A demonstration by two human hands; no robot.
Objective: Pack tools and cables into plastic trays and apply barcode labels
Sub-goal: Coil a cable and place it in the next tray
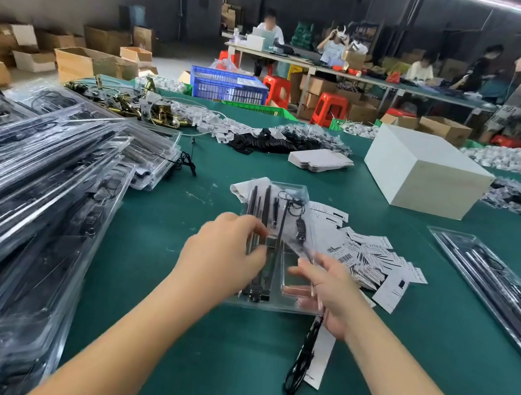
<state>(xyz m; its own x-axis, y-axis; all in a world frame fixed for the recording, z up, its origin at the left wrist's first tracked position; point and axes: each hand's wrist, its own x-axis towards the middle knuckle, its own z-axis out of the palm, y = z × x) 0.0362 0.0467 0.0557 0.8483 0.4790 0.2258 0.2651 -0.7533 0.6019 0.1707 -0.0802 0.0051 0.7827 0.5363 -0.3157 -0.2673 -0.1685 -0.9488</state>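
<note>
Clear plastic tray held from both sides above the green table, long axis running straight away from the body. Left hand curled over the tray's left edge, fingers reaching in onto the black tools; right hand gripping the right edge, thumb on the clear rim. Both grips narrow, closed on the tray.

Inside the tray: long black rods along the left channels, a thin black cable with a small connector toward the far right, an empty-looking rectangular pocket just inside the right-hand grip.

Barcode labels scattered just beyond and outward of the right hand, so nearer that hand for the labelling step, probably next. Loose black cable below the right wrist. Stack of filled trays well outward of the left hand; one more tray far outward of the right.
</note>
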